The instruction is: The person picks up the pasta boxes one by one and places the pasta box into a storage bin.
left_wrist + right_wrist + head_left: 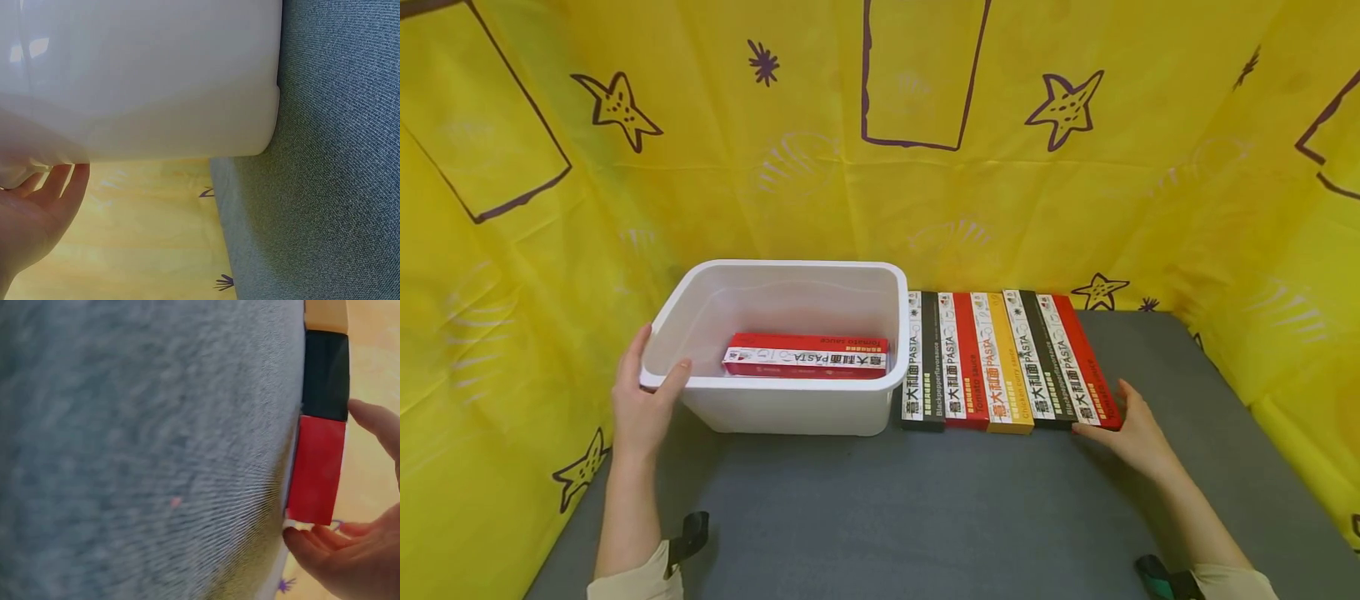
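Observation:
My left hand [643,404] grips the left end of a white plastic bin [790,408], thumb over the front rim and fingers along the outer wall. A red tomato sauce pasta box [808,357] lies crosswise inside the bin. To the bin's right, several pasta boxes lie side by side in a row, black, red and yellow. My right hand [1135,433] holds the near end of the rightmost red pasta box [1078,358]. In the right wrist view its thumb touches near the seam with the black pasta box [326,375], and its fingers curl at the red box's outer side.
A dark grey cloth-covered table [880,508] extends in front of the bin and boxes. Yellow curtains [820,200] with purple drawings hang close behind and on both sides. The leftmost black pasta box [933,358] lies right against the bin.

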### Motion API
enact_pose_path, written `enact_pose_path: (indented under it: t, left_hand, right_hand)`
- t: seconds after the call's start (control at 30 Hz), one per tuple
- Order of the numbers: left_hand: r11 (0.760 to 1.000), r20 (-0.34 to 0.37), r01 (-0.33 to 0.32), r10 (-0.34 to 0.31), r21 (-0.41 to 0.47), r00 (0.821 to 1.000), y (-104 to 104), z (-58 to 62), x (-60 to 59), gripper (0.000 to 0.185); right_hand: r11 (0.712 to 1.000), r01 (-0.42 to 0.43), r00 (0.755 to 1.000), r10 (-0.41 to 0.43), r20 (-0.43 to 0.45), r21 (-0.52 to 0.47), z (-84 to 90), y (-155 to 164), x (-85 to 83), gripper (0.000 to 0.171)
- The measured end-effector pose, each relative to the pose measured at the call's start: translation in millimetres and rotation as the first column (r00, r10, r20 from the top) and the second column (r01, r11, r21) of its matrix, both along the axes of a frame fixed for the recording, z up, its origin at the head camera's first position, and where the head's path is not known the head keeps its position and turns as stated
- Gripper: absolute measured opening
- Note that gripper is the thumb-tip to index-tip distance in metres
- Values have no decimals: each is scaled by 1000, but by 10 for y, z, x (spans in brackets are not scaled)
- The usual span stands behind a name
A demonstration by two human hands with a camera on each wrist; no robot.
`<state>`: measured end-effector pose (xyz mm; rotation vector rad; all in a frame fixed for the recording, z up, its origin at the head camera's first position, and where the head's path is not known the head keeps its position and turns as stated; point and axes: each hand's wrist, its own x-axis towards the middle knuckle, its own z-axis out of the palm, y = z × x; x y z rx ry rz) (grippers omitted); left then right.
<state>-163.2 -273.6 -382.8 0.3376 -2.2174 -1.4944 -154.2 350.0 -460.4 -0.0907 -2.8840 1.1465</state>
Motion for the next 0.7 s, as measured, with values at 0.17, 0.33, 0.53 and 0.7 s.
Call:
enact_pose_path:
  t: [0.17,0.33,0.53,0.7]
  left_hand:
    - [1000,-4,0,0,-1,1000,-1,-1,6,69]
    - [1000,-17,-5,5,-6,1000,-4,-8,0,68]
    - [1000,-20,-7,7,-14,1000,2,-5,-3,67]
    - [1000,-22,-11,11,-14,1000,3,-11,-3,67]
  right_hand:
    - [999,-37,997,37,67,-4,-55,30,-4,116]
    - [998,-69,996,68,51,10,-113,44,-35,113]
    - [994,-81,996,83,-19,74,-113,17,-58,95]
    - [992,-72,995,78,-57,107,-107,7,-81,84]
